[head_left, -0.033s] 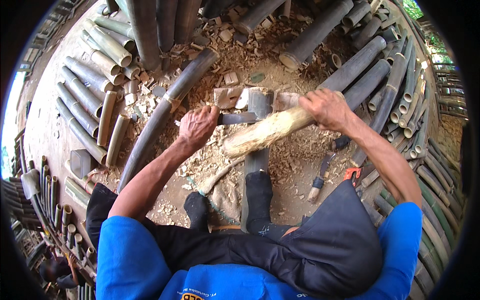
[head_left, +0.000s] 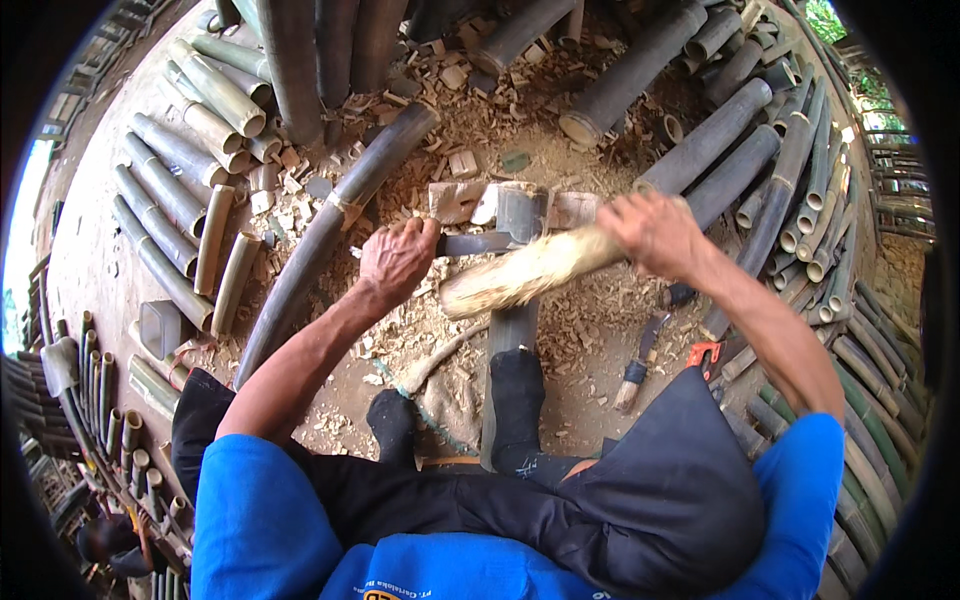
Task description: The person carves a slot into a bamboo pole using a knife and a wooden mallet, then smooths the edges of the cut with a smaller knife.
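Observation:
My left hand (head_left: 396,262) is closed round the handle of a large knife. Its dark blade (head_left: 475,243) points right and reaches a dark bamboo piece (head_left: 514,328). In my closed right hand (head_left: 655,232), slightly blurred, is a thick, pale wooden club (head_left: 535,270) with a frayed, splintered surface. The club slants down to the left, across the bamboo piece and just below the blade. Whether club and blade touch, I cannot tell. My socked foot (head_left: 517,395) rests against the lower part of the bamboo piece. Light wooden blocks (head_left: 455,202) lie behind it.
Wood chips (head_left: 590,340) cover the ground. A second knife (head_left: 637,365) and an orange-handled tool (head_left: 703,353) lie near my right knee. A long bamboo pole (head_left: 318,238) slants at left. Cut bamboo tubes (head_left: 700,150) are piled on both sides. A clear plastic container (head_left: 163,328) stands at left.
The club and my right hand have shifted very slightly, the club's free end a little to the left. My left hand and the knife stay nearly where they were.

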The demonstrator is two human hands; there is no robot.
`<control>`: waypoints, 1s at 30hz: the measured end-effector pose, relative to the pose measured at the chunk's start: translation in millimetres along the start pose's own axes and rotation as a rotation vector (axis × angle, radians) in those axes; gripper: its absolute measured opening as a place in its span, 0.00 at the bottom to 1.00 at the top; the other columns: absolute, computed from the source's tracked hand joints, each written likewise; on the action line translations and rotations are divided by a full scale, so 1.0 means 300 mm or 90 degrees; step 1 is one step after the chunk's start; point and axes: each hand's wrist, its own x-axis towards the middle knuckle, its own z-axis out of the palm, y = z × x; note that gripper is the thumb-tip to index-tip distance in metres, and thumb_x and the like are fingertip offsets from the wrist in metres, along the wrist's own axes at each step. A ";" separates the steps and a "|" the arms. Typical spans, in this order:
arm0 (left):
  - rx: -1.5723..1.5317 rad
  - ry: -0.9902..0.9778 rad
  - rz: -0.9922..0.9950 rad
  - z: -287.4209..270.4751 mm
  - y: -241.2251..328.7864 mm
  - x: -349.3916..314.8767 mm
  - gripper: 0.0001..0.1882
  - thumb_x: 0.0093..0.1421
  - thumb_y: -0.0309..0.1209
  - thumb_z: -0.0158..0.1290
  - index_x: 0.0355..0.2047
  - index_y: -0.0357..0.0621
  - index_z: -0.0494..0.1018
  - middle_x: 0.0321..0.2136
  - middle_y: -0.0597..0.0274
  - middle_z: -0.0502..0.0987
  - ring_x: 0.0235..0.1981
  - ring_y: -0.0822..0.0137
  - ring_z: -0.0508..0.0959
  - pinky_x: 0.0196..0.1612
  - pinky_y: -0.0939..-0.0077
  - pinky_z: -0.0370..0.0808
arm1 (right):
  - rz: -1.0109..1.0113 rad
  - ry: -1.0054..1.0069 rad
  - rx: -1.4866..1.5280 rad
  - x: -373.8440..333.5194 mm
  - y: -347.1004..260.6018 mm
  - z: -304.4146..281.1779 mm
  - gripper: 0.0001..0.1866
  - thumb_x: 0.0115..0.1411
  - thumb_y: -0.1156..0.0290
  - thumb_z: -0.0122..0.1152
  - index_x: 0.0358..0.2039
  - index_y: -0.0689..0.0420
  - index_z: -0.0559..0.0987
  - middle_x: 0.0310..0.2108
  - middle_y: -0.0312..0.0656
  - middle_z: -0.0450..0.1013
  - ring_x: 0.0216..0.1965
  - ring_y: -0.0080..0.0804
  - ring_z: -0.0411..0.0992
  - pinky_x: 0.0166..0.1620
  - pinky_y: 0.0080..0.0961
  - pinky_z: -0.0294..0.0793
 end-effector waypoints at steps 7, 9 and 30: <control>-0.096 0.048 0.055 0.011 -0.040 0.000 0.10 0.62 0.36 0.57 0.39 0.45 0.72 0.25 0.55 0.77 0.27 0.54 0.82 0.30 0.57 0.78 | -0.130 0.118 0.155 -0.046 -0.245 -0.113 0.25 0.49 0.65 0.74 0.45 0.57 0.73 0.29 0.38 0.73 0.29 0.29 0.74 0.32 0.27 0.77; -0.195 -0.012 0.112 -0.073 -0.070 0.061 0.10 0.63 0.39 0.59 0.30 0.46 0.78 0.18 0.55 0.78 0.23 0.59 0.81 0.27 0.62 0.79 | -0.068 0.110 0.276 -0.065 -0.259 -0.175 0.31 0.46 0.65 0.76 0.49 0.58 0.73 0.34 0.43 0.74 0.31 0.37 0.76 0.36 0.31 0.79; -0.188 0.003 0.167 -0.212 -0.164 0.283 0.40 0.63 0.69 0.46 0.21 0.41 0.80 0.11 0.53 0.69 0.15 0.56 0.73 0.23 0.56 0.68 | 0.677 0.318 1.000 -0.225 -0.245 -0.164 0.43 0.52 0.67 0.70 0.66 0.65 0.62 0.52 0.42 0.71 0.49 0.27 0.72 0.51 0.25 0.75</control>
